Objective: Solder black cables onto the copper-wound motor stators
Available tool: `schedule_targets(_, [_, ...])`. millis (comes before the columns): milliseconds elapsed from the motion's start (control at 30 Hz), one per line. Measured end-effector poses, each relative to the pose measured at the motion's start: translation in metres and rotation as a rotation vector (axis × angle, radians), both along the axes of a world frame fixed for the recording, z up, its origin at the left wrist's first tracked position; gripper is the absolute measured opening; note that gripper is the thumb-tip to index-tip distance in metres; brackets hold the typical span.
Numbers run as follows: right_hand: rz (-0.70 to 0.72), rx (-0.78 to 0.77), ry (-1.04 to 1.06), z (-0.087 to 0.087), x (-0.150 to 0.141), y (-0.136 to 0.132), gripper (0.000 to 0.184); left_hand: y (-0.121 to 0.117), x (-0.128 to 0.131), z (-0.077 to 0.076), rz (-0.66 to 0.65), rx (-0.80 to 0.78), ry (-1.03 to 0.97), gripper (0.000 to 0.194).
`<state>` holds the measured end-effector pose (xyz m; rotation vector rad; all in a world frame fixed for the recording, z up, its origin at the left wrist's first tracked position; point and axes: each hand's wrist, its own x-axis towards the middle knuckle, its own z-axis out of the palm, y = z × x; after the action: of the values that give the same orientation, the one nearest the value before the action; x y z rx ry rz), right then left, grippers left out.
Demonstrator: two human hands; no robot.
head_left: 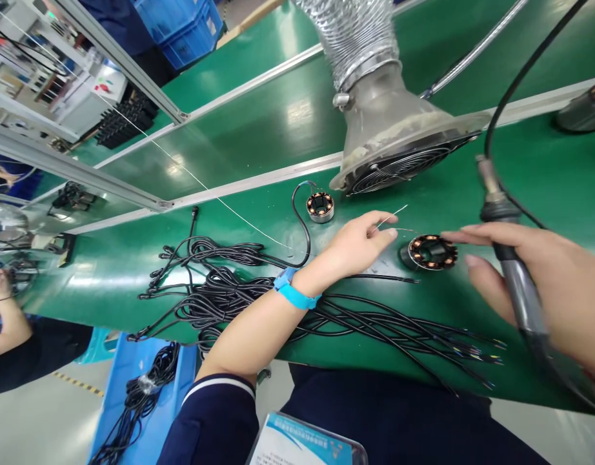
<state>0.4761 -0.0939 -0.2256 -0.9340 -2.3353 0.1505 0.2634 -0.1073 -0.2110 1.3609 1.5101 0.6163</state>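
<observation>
My left hand (358, 245), wearing a blue wristband, is closed in a pinch on a thin wire that looks like solder wire (401, 210); its ends stick out past the fingertips. Just right of them a round motor stator (432, 252) with copper windings lies tilted on the green bench. My right hand (534, 271) holds a soldering iron (517, 284) across the palm, its metal end pointing up and away. The right index fingertip is at the stator's edge, the thumb a little apart. A second stator (320, 206), with a black cable joined to it, sits farther back.
Black cables (230, 284) with stripped coloured ends spread across the bench front. A fume extractor hood (399, 123) hangs low behind the stators. A thin white line (201, 181) runs in from the upper left. A blue bin (113, 400) stands below left. Another person's hand (0, 284) is far left.
</observation>
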Motion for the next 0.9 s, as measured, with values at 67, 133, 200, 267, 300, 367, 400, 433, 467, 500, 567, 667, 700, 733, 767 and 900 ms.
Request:
schedule_targets(67, [-0.060,-0.002,-0.015,-0.007,-0.003,-0.001,0.048,0.002,-0.001,-0.003,-0.059,0.032,0.008,0.032])
schedule_targets(133, [-0.069,-0.010,-0.025,-0.013,-0.006,-0.002,0.057,0.003,-0.001,-0.006,-0.108,0.052,0.026,0.025])
schedule_targets(200, [-0.055,-0.017,-0.014,-0.017,-0.011,-0.003,0.060,0.004,-0.002,-0.006,-0.102,0.034,0.024,0.021])
schedule_targets(267, [-0.013,-0.031,0.000,-0.020,-0.016,-0.004,0.058,0.005,-0.002,-0.002,-0.065,-0.032,-0.077,0.018])
schedule_targets(300, [0.018,-0.051,0.009,-0.022,-0.018,-0.005,0.057,0.006,-0.003,0.000,-0.047,-0.084,-0.171,0.017])
schedule_targets(367, [0.071,-0.086,0.034,-0.026,-0.021,-0.007,0.055,0.006,-0.003,0.007,-0.029,-0.206,-0.375,0.017])
schedule_targets(400, [0.084,-0.088,0.048,-0.027,-0.023,-0.008,0.054,0.006,-0.002,0.009,-0.022,-0.264,-0.453,0.017])
schedule_targets(433, [0.089,-0.081,0.062,-0.029,-0.024,-0.009,0.052,0.006,-0.002,0.011,-0.015,-0.313,-0.500,0.017])
schedule_targets(467, [0.091,-0.070,0.075,-0.030,-0.024,-0.010,0.050,0.006,-0.001,0.012,-0.012,-0.337,-0.516,0.017])
schedule_targets(500, [0.085,-0.060,0.087,-0.031,-0.024,-0.011,0.049,0.005,-0.001,0.012,-0.011,-0.330,-0.497,0.017])
schedule_targets(567, [0.054,-0.048,0.102,-0.033,-0.023,-0.011,0.048,0.002,-0.003,0.011,-0.018,-0.232,-0.368,0.020])
schedule_targets(667, [-0.006,-0.055,0.115,-0.033,-0.019,-0.008,0.048,-0.002,-0.009,0.006,-0.143,-0.067,-0.127,0.032])
schedule_targets(700, [-0.022,-0.061,0.120,-0.034,-0.017,-0.007,0.049,-0.002,-0.011,0.005,-0.198,-0.049,-0.088,0.035])
schedule_targets(733, [-0.031,-0.068,0.123,-0.034,-0.016,-0.006,0.049,-0.002,-0.013,0.004,-0.238,-0.045,-0.072,0.035])
schedule_targets(767, [-0.036,-0.078,0.124,-0.034,-0.015,-0.005,0.050,-0.002,-0.014,0.003,-0.254,-0.053,-0.078,0.031])
schedule_targets(900, [-0.028,-0.094,0.124,-0.037,-0.015,-0.005,0.054,0.002,-0.010,0.004,-0.199,-0.165,-0.259,0.018])
